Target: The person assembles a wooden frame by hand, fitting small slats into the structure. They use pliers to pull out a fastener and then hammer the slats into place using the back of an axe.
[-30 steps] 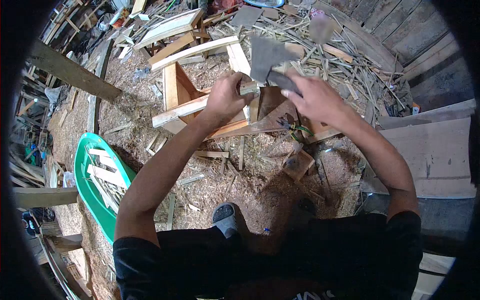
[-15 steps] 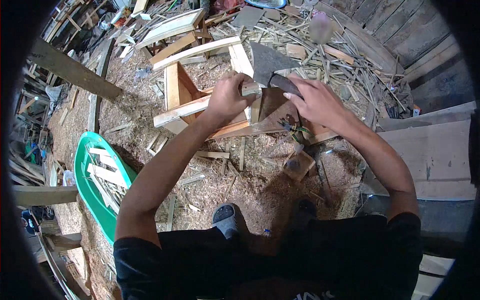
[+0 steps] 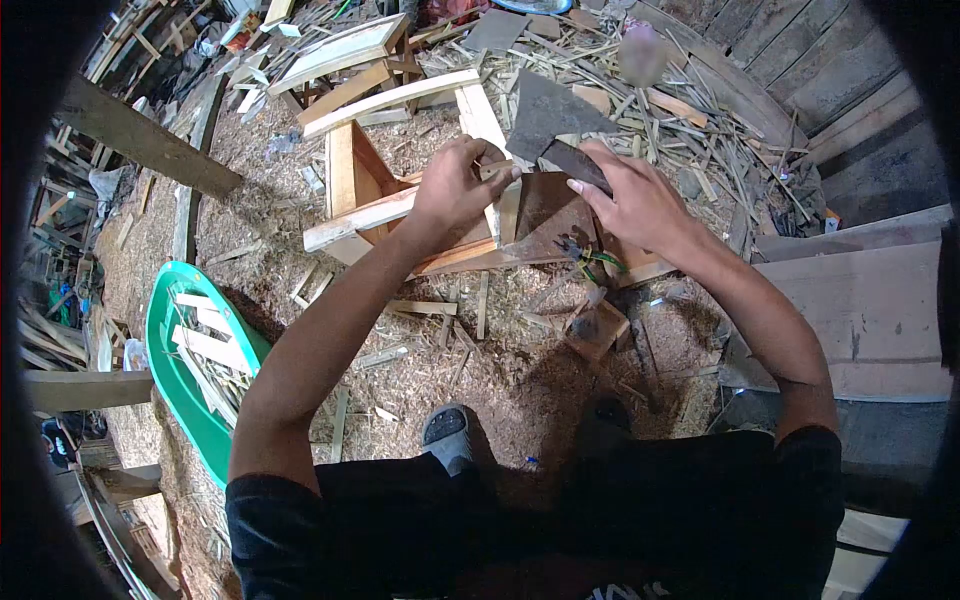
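My left hand [image 3: 458, 185] is closed round a small light wood piece [image 3: 496, 167] above the wooden frame [image 3: 372, 218]. To its right, my right hand [image 3: 640, 195] grips the dark handle of a broad, dark blade tool [image 3: 550, 112]. The blade points up and away, and its lower edge is close to the wood piece; whether they touch is unclear. Below the hands lie a brown board [image 3: 545, 215] and pliers with green handles [image 3: 597, 257].
A green tub [image 3: 190, 375] with wood strips stands at the left. Offcuts [image 3: 650, 125] are heaped behind the hands. A wooden post [image 3: 150, 140] slants in from the upper left. Sandals [image 3: 447, 437] show on the sawdust-covered floor.
The blade tool has turned and shifted slightly right, with my right hand a little lower. My left hand has moved slightly, and the wood piece it holds is tilted differently.
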Tool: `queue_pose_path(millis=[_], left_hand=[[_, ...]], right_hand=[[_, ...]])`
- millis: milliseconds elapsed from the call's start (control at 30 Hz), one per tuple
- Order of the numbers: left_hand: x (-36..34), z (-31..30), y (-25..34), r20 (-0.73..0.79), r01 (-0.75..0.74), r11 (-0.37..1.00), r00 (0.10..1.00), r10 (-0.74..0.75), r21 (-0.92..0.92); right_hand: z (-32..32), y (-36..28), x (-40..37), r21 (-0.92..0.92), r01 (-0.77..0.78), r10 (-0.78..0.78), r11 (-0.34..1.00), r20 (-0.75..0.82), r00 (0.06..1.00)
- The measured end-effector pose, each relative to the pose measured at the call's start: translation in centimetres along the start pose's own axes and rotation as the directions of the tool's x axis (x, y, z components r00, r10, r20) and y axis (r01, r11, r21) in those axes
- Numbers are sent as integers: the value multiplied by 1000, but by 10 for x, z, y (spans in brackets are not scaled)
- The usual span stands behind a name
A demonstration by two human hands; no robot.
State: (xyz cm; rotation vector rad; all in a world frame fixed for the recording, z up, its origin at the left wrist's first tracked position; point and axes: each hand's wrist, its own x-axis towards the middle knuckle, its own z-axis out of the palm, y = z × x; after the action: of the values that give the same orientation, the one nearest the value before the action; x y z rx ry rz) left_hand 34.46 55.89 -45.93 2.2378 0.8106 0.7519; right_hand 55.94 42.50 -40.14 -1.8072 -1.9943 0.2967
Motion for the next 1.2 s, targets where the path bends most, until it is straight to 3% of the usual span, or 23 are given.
queue_pose_path(millis=[133,333,433,533,633,733,833,933,1033,1133,1200], left_hand=[[-1,-2,6,-1,51,999,999,-51,4],[-2,-5,16,-1,46,996,999,-46,74],[-1,-6,14,-16,7,991,1000,-5,135],[-1,-5,9,-24,-6,987,1000,10,158],[-4,-6,14,-19,4,989,1000,-1,147],[-2,-5,13,-20,3,994,1000,-1,112],[-3,-9,21,-10,56,993,998,-55,103],[-2,-4,14,-17,27,995,1000,-26,100],[-2,-2,6,-27,-22,994,999,25,103],[-1,-4,10,-12,1,990,1000,1,140],[-3,-7,20,-9,24,988,1000,-23,153]], right_hand=[[-7,0,5,12,-60,59,998,42,997],[-9,4,10,-65,32,-30,997,22,999],[-20,-10,10,-71,-47,59,996,175,983],[-13,0,10,-89,20,-4,996,182,983],[-12,-2,9,-81,87,-82,993,67,994],[-15,-10,9,-40,31,-29,999,69,997],[-16,-13,10,-166,-14,44,986,179,983],[-12,-1,13,-123,59,-47,991,103,994],[-1,4,11,-135,205,-228,969,-177,958],[-6,-8,7,-73,-9,16,997,92,996],[-15,-12,11,-107,-19,38,994,174,984]])
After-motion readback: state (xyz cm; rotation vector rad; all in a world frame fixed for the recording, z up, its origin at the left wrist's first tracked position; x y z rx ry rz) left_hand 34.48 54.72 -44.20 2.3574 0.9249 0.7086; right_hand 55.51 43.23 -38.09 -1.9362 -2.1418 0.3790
